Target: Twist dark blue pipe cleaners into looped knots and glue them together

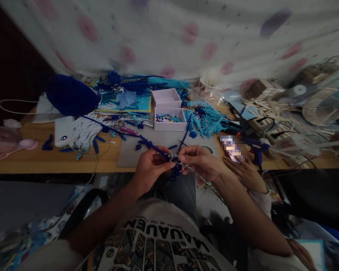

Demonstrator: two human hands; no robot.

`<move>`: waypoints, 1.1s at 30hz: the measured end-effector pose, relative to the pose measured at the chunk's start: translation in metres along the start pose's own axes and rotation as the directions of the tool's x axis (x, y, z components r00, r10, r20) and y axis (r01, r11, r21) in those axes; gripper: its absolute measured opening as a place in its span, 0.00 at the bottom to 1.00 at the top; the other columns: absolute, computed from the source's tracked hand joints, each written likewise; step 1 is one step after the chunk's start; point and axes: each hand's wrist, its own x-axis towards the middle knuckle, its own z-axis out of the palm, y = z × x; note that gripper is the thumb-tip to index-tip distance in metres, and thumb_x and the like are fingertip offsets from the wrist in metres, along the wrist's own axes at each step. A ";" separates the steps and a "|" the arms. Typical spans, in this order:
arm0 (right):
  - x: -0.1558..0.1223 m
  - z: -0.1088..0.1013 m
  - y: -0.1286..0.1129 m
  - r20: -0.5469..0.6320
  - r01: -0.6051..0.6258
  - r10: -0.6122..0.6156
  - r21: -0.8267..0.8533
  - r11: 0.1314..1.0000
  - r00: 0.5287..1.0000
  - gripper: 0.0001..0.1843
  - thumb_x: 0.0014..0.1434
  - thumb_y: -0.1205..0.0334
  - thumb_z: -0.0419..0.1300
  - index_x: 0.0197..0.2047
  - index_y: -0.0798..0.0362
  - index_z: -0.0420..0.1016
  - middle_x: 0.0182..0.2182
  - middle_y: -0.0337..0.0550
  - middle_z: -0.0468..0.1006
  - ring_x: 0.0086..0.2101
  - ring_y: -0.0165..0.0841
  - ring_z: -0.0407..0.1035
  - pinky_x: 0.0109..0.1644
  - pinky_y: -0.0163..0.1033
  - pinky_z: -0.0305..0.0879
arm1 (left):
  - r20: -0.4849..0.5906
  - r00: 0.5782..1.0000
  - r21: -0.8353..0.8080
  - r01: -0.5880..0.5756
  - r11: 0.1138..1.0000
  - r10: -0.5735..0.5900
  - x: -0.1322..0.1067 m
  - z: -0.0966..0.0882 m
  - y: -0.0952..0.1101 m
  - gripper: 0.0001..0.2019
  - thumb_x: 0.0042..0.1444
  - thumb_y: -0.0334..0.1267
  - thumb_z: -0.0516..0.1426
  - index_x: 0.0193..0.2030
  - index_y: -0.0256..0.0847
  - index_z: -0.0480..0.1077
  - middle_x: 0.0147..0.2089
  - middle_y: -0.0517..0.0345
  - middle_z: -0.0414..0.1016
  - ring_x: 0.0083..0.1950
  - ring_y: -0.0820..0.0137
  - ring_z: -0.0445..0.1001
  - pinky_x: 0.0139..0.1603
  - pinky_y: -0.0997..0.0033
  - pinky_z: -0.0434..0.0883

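Between my two hands, at the front edge of the table, is a dark blue pipe-cleaner ornament point(175, 174) with silvery bits and long blue stems sticking out. My left hand point(149, 167) pinches it from the left, thumb and fingers closed. From the other side my right hand point(200, 160) has its fingertips closed on it, near the silvery part. A thin silver strand point(205, 180) trails down to the right below my right hand. Behind my hands lies a grey mat point(127, 156) with small curled blue pieces on it.
An open white box point(169, 125) holds small beads and blue bits. Light blue pipe-cleaner pieces point(206, 122) lie in a heap beside it. Another person's hand point(244, 173) rests by a phone point(231, 148), near a blue glue gun point(257, 150). Wooden sticks point(261, 109) are piled at right.
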 end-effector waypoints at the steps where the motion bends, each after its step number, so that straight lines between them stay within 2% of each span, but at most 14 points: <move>1: 0.001 0.001 0.001 0.001 0.009 -0.009 0.000 1.000 1.000 0.17 0.42 0.55 0.79 0.29 0.55 0.81 0.22 0.36 0.78 0.22 0.26 0.71 0.27 0.32 0.73 | 0.003 1.000 -0.008 0.009 1.000 -0.008 0.000 0.000 0.000 0.22 0.38 0.33 0.74 0.41 0.39 0.72 0.28 0.62 0.81 0.30 0.65 0.83 0.33 0.68 0.81; 4: 0.004 0.004 0.004 -0.065 0.124 -0.125 -0.020 0.992 0.990 0.16 0.42 0.55 0.80 0.29 0.53 0.81 0.23 0.35 0.78 0.22 0.25 0.71 0.28 0.32 0.74 | -0.006 0.998 -0.061 0.060 0.996 -0.060 0.002 0.000 0.000 0.24 0.37 0.34 0.75 0.41 0.39 0.72 0.29 0.60 0.83 0.29 0.66 0.83 0.33 0.68 0.81; 7: 0.006 0.006 0.007 -0.149 0.293 -0.307 -0.107 0.950 0.940 0.14 0.43 0.56 0.79 0.31 0.51 0.83 0.25 0.36 0.81 0.24 0.26 0.72 0.30 0.32 0.72 | -0.029 0.994 -0.106 0.102 0.989 -0.106 0.003 0.001 0.003 0.26 0.35 0.34 0.75 0.41 0.38 0.71 0.29 0.59 0.83 0.29 0.66 0.83 0.33 0.68 0.81; 10: 0.006 0.006 0.010 -0.164 0.370 -0.404 -0.203 0.907 0.900 0.11 0.45 0.55 0.78 0.31 0.49 0.86 0.25 0.38 0.82 0.24 0.28 0.73 0.31 0.34 0.73 | -0.041 0.991 -0.124 0.122 0.985 -0.128 0.002 0.002 0.006 0.27 0.34 0.34 0.76 0.41 0.38 0.71 0.29 0.59 0.83 0.30 0.65 0.83 0.31 0.69 0.81; 15: 0.005 0.001 0.008 -0.096 0.382 -0.406 -0.195 0.903 0.909 0.14 0.43 0.57 0.79 0.36 0.46 0.88 0.28 0.39 0.85 0.26 0.29 0.75 0.34 0.37 0.75 | -0.011 0.986 -0.143 0.162 0.976 -0.165 0.002 0.000 0.008 0.27 0.34 0.33 0.75 0.42 0.38 0.72 0.31 0.58 0.84 0.30 0.65 0.83 0.30 0.70 0.80; 21: 0.009 -0.005 0.008 -0.050 0.332 -0.347 -0.195 0.923 0.936 0.13 0.41 0.57 0.80 0.33 0.49 0.88 0.26 0.40 0.84 0.25 0.29 0.75 0.32 0.35 0.75 | 0.021 0.982 -0.173 0.190 0.966 -0.189 0.002 -0.002 0.006 0.26 0.36 0.32 0.75 0.43 0.38 0.72 0.30 0.58 0.84 0.30 0.66 0.83 0.31 0.72 0.80; 28: 0.004 -0.005 0.003 -0.010 0.406 -0.432 -0.326 0.854 0.902 0.11 0.45 0.58 0.78 0.34 0.48 0.88 0.31 0.42 0.85 0.29 0.32 0.77 0.36 0.38 0.76 | 0.025 0.980 -0.182 0.198 0.963 -0.196 0.002 -0.003 0.008 0.26 0.36 0.32 0.75 0.43 0.38 0.73 0.29 0.58 0.83 0.28 0.67 0.82 0.28 0.74 0.78; 33: 0.000 -0.003 -0.002 0.007 0.428 -0.460 -0.375 0.822 0.888 0.11 0.46 0.57 0.78 0.34 0.48 0.88 0.32 0.43 0.85 0.30 0.33 0.77 0.38 0.39 0.76 | 0.042 0.980 -0.166 0.199 0.966 -0.194 0.002 -0.001 0.010 0.26 0.36 0.33 0.75 0.42 0.38 0.73 0.29 0.59 0.82 0.30 0.65 0.83 0.30 0.70 0.79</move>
